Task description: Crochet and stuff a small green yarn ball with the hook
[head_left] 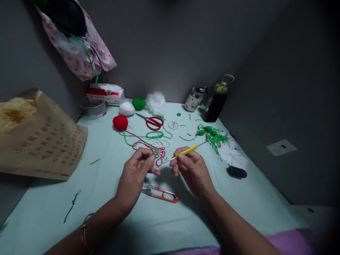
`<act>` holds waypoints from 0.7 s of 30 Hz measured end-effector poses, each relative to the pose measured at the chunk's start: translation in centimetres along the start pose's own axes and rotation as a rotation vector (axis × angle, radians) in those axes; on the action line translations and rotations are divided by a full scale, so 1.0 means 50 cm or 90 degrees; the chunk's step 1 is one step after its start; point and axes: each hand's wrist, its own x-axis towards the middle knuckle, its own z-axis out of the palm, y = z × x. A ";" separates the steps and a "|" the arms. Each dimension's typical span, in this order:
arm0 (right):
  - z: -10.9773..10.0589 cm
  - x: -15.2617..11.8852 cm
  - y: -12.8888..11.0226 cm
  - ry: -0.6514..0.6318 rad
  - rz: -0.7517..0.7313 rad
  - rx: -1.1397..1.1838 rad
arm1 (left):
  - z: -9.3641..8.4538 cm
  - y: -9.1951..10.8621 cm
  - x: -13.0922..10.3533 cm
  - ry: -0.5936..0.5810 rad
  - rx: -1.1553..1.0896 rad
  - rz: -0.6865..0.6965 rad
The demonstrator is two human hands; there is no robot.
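Note:
My left hand (139, 170) pinches a small bit of green yarn (156, 154) between thumb and fingers, above the middle of the table. In my right hand (192, 170) is a yellow-handled crochet hook (188, 151), its metal tip pointing left toward the yarn. Whether the tip touches the yarn I cannot tell. Behind the hands lies a tangle of red, white and green strands (159, 142). Orange thread snips (162, 193) lie under and between my hands.
Red-handled scissors (154, 123), a red yarn ball (120, 122), a white ball (126, 108) and a green ball (138, 103) lie behind. Green tasselled pieces (212, 135) are at right, near a bottle (216, 101). A paper bag (53, 141) stands left.

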 end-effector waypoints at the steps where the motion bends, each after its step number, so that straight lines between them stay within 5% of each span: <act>1: 0.001 0.001 -0.001 0.009 -0.007 0.000 | 0.000 0.000 0.001 -0.003 0.000 0.001; 11: -0.012 -0.015 0.011 0.004 -0.123 -0.119 | 0.006 0.002 -0.005 -0.009 -0.025 0.037; 21: 0.002 -0.038 0.004 -0.049 -0.454 -0.468 | 0.005 -0.002 -0.004 -0.030 -0.045 0.018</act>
